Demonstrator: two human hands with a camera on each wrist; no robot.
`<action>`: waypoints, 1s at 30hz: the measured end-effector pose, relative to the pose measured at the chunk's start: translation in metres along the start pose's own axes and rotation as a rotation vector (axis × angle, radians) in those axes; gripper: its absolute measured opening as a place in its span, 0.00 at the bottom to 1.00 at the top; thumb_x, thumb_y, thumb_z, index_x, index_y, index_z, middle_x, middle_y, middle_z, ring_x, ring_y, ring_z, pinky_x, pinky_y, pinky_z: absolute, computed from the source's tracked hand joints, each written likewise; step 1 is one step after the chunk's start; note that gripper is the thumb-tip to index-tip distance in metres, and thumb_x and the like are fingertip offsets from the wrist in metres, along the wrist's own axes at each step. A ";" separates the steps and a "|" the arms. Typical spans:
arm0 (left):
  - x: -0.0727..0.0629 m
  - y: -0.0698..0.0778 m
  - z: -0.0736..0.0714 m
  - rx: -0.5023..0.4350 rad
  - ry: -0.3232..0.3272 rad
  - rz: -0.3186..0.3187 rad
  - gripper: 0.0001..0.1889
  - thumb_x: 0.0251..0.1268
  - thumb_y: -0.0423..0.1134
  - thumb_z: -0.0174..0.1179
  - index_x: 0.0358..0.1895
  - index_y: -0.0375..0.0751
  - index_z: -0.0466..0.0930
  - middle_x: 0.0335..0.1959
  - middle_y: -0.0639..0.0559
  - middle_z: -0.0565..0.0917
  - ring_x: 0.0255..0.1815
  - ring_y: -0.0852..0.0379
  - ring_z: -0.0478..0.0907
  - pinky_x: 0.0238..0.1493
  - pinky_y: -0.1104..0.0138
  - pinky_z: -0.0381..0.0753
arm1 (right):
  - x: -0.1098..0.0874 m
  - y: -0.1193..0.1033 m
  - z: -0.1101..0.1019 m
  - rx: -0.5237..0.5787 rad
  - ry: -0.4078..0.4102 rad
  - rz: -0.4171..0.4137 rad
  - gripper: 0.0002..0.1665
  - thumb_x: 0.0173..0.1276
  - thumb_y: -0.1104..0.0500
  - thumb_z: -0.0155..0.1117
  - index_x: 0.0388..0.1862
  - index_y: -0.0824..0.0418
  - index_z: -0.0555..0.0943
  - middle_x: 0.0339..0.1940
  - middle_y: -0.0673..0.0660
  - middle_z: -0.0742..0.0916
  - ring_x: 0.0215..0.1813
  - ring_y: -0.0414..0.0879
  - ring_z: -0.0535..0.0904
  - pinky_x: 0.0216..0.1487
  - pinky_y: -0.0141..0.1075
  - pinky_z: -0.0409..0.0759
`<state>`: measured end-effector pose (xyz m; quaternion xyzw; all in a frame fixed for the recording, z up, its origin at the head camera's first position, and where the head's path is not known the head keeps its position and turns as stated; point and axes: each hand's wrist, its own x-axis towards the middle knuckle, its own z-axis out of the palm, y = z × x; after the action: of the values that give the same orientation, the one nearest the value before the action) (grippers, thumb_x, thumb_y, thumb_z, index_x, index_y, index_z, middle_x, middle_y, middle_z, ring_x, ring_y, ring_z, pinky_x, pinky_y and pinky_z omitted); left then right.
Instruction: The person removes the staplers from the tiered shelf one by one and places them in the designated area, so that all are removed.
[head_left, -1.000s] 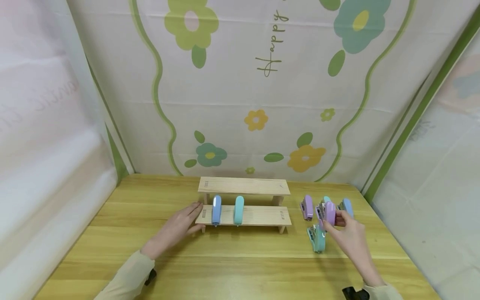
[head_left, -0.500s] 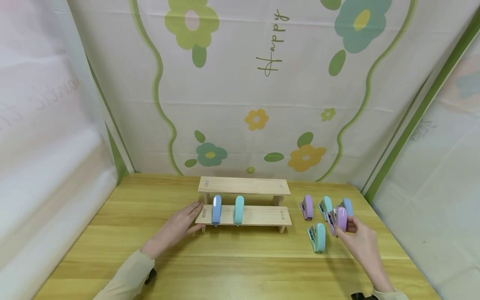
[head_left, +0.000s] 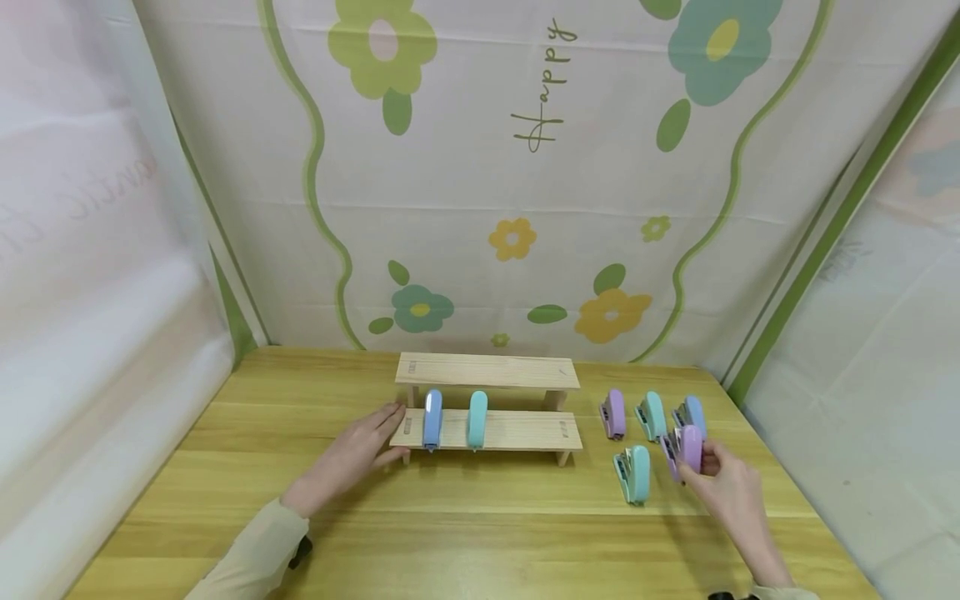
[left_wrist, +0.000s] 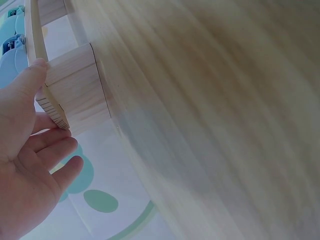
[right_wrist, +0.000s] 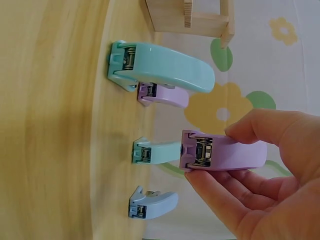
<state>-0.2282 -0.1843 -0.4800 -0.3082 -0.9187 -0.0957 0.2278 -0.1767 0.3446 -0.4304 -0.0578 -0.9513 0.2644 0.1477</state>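
Observation:
My right hand [head_left: 729, 492] pinches a purple stapler [right_wrist: 237, 153] between thumb and fingers, above the table at the right. Around it stand a teal stapler [head_left: 639, 475] nearer me, a second teal stapler [head_left: 654, 414], a blue stapler [head_left: 694, 412] and another purple stapler [head_left: 615, 412]. My left hand [head_left: 358, 450] holds the left end of a two-step wooden shelf [head_left: 521, 431], its thumb [left_wrist: 31, 79] at one edge and fingers at the other. On the lower step sit a blue stapler [head_left: 432, 419] and a teal stapler [head_left: 477, 419].
The shelf's upper step [head_left: 487, 371] carries nothing. Behind the wooden table [head_left: 480, 533] hangs a white cloth [head_left: 450, 183] printed with flowers, and further cloth walls close in the left and right sides.
The purple stapler in my right hand has moved right and a little toward me, uncovering the teal stapler behind it. My left hand stays at the shelf's end.

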 end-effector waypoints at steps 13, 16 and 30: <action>0.001 0.002 -0.002 -0.001 -0.007 -0.008 0.37 0.58 0.49 0.70 0.64 0.24 0.73 0.62 0.30 0.78 0.60 0.38 0.80 0.58 0.53 0.85 | -0.002 0.015 0.007 -0.003 -0.036 0.013 0.28 0.57 0.59 0.72 0.50 0.77 0.77 0.41 0.75 0.87 0.37 0.58 0.87 0.30 0.30 0.84; 0.001 0.002 -0.003 0.001 -0.002 -0.002 0.37 0.58 0.49 0.70 0.63 0.24 0.73 0.62 0.30 0.78 0.60 0.38 0.80 0.58 0.54 0.86 | -0.003 0.018 0.009 -0.005 -0.033 0.003 0.28 0.57 0.60 0.72 0.50 0.77 0.77 0.41 0.74 0.88 0.37 0.57 0.87 0.30 0.27 0.82; 0.001 0.001 -0.001 0.001 -0.001 0.003 0.36 0.59 0.49 0.70 0.63 0.24 0.73 0.61 0.30 0.79 0.60 0.38 0.80 0.58 0.54 0.85 | -0.005 0.023 0.015 -0.013 -0.063 0.015 0.26 0.56 0.60 0.72 0.48 0.77 0.79 0.41 0.74 0.88 0.37 0.56 0.87 0.32 0.31 0.85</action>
<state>-0.2282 -0.1834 -0.4781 -0.3094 -0.9185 -0.0948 0.2275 -0.1757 0.3560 -0.4564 -0.0576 -0.9567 0.2609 0.1155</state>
